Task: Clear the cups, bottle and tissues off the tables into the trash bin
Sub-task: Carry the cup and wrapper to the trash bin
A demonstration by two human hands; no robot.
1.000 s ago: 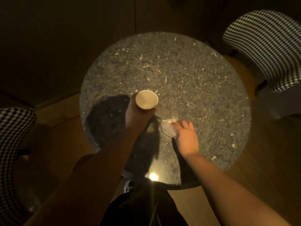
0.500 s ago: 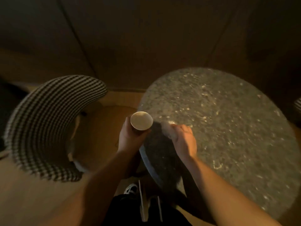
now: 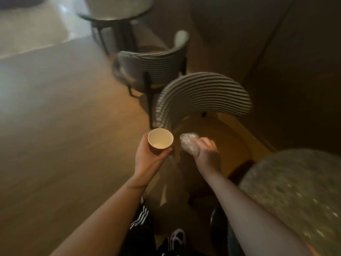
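Note:
My left hand holds a pale paper cup upright, its open mouth facing the camera. Just to its right, my right hand grips a crumpled, shiny ball of tissue. Both hands hover over the floor and a chair seat, away from the round speckled stone table, which now lies at the lower right. No trash bin is in view.
A checked curved-back chair stands directly ahead of my hands, with a second one behind it. A further round table stands at the top. Wooden floor spreads to the left; a dark wall runs along the right.
I have turned left, away from the stone table. Both hands lifted the cup and the tissue off the tabletop and now carry them over the floor near the chair.

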